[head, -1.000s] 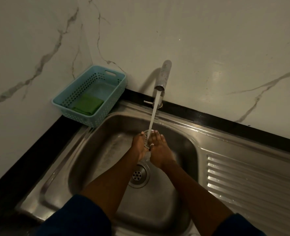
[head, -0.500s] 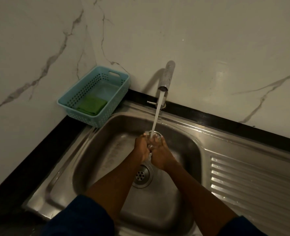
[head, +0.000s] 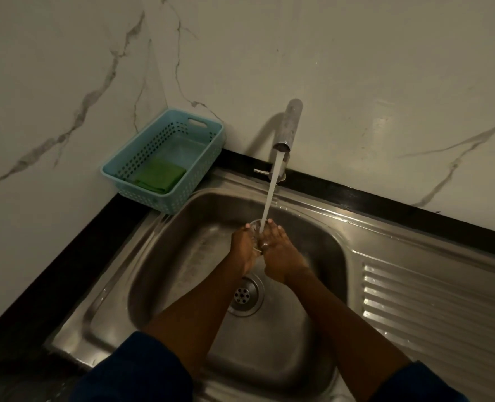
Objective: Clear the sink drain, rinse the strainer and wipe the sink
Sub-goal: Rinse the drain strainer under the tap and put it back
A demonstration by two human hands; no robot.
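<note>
A small round metal strainer (head: 256, 224) is held over the steel sink (head: 182, 256), between my left hand (head: 243, 245) and my right hand (head: 278, 253), both closed on it. Water runs from the tap (head: 288, 126) straight onto the strainer. My fingers hide most of the strainer. Below my hands the drain (head: 245, 294) sits open in the sink's floor, partly covered by my left forearm.
A light blue perforated basket (head: 208, 134) stands in the back left corner and holds a folded green cloth (head: 159, 175). A ribbed draining board (head: 438, 309) lies to the right of the sink. Marble walls close off the back and left.
My hands have stayed under the water with the strainer, shifting only slightly. The camera has drifted a little, so the scene sits further right.
</note>
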